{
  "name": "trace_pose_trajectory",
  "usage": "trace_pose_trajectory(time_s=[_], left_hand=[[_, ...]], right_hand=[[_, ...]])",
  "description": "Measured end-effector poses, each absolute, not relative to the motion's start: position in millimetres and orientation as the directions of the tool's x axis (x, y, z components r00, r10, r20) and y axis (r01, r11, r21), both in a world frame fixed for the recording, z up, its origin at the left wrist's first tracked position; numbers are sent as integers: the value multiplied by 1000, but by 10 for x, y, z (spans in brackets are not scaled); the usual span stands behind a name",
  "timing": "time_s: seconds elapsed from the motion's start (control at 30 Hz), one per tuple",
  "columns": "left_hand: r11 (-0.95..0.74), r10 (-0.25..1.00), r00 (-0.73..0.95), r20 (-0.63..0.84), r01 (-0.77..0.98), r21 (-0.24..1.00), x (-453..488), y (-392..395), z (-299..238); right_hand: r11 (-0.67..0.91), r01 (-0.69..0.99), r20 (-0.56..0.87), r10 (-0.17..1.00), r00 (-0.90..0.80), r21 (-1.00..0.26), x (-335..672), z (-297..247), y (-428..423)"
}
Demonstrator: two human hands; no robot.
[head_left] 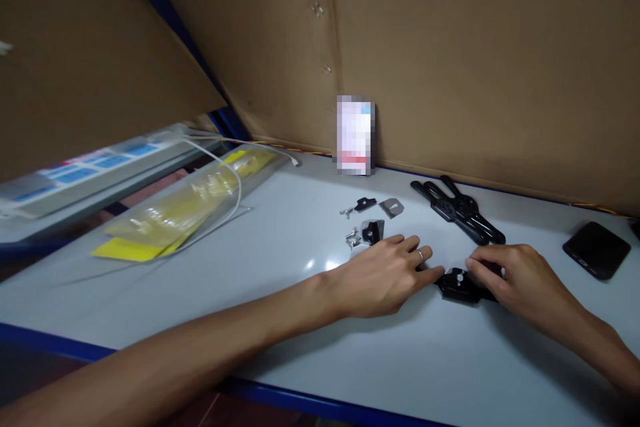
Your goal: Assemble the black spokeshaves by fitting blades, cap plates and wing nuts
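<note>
A black spokeshave (459, 292) lies low over the white table, between my two hands. My left hand (385, 277), with a ring on one finger, is palm down and closed about its left end; that handle is hidden beneath it. The thumb and forefinger of my right hand (515, 273) are pinched beside a small silver screw (459, 278) on the body, and the hand covers the right handle. Beyond my left hand are a black cap plate (371, 232), silver thumbscrews (353, 237), another black cap plate (365, 203) and a grey slotted blade (393, 207).
More black spokeshave bodies (457, 210) lie crossed behind my right hand. A dark phone (596, 250) is at right. A plastic bag with yellow contents (190, 207) and a white cable (239, 177) lie at left. A blurred card (355, 137) leans on the cardboard wall (480, 67).
</note>
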State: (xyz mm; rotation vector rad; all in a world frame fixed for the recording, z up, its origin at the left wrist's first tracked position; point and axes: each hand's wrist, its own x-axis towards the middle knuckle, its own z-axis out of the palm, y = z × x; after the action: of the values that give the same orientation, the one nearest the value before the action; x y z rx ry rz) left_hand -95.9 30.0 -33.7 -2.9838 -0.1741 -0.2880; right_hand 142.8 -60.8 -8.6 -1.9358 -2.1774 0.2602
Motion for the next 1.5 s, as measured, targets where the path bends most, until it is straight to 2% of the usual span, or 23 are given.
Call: trace_pose_trajectory(time_s=[0.1, 0.33, 0.5, 0.97, 1.4, 1.5], left_hand=[[-984, 101, 974, 202, 128, -124, -958, 298, -336], [-984, 94, 973, 212, 122, -126, -950, 301, -322], [-985, 92, 969, 229, 123, -124, -955, 305, -332], [-982, 118, 968, 221, 147, -117, -960, 292, -324], [-981, 137, 969, 207, 161, -105, -956, 286, -320], [-982, 127, 970, 208, 152, -112, -957, 292, -315]], right_hand=[[129, 943, 61, 991, -116, -308, 1422, -88, -600], [105, 958, -14, 994, -113, -266, 1423, -101, -598], [95, 954, -36, 993, -110, -285, 1404, -75, -604], [107, 958, -31, 992, -120, -265, 1387, -73, -620], [57, 979, -108, 991, -80, -196, 1357, 2, -589], [89, 977, -119, 986, -114, -194, 1412, 40, -611]])
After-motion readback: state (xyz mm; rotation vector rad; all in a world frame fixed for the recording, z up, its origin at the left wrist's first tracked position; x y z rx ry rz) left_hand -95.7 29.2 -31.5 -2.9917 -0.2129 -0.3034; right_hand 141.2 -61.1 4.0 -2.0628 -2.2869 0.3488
